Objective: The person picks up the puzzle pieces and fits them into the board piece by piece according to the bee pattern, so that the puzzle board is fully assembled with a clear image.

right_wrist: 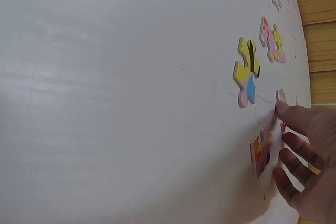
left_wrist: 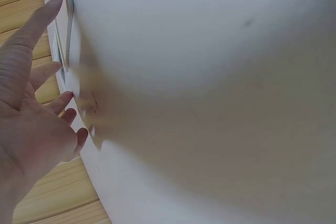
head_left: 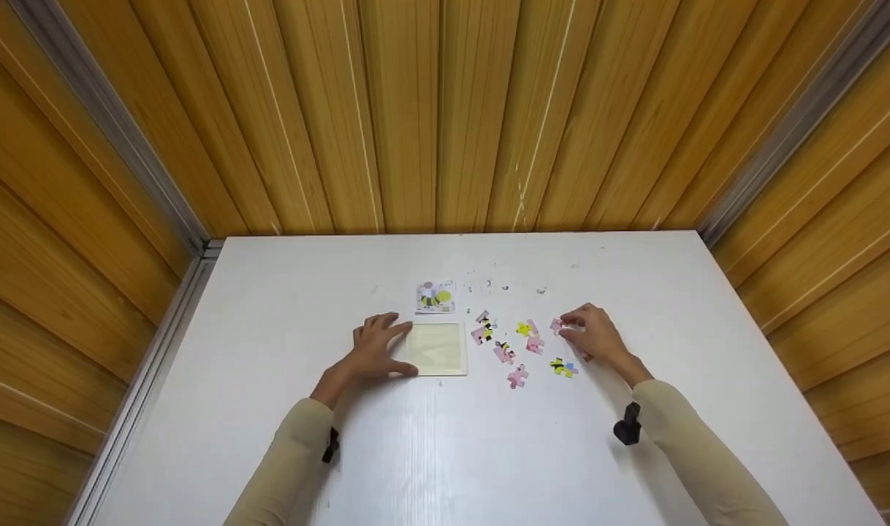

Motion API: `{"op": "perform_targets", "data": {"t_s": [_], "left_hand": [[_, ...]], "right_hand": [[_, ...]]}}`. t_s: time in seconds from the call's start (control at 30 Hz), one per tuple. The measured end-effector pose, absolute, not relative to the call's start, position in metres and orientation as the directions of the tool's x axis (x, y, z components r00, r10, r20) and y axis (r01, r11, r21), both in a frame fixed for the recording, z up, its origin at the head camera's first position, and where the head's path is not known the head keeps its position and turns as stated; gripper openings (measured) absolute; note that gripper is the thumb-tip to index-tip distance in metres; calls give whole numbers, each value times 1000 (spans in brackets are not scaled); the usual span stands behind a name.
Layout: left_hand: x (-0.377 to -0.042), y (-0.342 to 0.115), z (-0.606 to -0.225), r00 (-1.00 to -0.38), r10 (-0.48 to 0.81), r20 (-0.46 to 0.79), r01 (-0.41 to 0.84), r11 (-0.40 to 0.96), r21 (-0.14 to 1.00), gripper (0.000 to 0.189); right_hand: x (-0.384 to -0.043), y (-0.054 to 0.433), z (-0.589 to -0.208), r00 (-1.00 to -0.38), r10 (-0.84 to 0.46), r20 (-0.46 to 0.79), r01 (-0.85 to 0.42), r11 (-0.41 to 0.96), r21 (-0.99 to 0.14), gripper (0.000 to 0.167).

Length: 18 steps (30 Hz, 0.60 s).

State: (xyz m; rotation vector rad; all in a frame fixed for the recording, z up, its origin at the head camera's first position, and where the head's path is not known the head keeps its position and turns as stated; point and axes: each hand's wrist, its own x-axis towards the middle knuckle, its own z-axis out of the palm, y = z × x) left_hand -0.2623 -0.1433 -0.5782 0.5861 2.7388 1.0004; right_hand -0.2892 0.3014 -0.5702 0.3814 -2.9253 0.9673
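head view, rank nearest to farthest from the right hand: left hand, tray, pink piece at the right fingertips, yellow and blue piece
1. Pink piece: at the fingertips of the right hand.
2. Yellow and blue piece: just below that hand in the picture.
3. Tray: well to the left.
4. Left hand: farthest left, at the tray's left side.

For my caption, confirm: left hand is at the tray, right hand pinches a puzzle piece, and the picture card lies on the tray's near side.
No: the head view shows the picture card on the far side of the tray. The rest stands.
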Motion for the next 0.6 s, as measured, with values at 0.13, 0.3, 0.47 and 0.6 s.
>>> {"op": "perform_targets", "data": {"t_s": [0.13, 0.3, 0.47, 0.6], "left_hand": [[-263, -143, -579, -908, 419, -21, 310, 704, 639, 90], [-263, -143, -578, -907, 421, -26, 312, 711, 630, 89], [-263, -143, -578, -908, 416, -41, 304, 725, 618, 88], [-261, -145, -578, -908, 415, -49, 299, 728, 617, 88]], "right_hand": [[-290, 302, -570, -968, -225, 114, -250, 786, -566, 28], [-291, 302, -570, -966, -236, 107, -256, 806, -534, 28], [-291, 301, -570, -968, -234, 90, -246, 817, -521, 30], [-291, 299, -569, -970, -235, 66, -235, 822, -519, 32]]}}
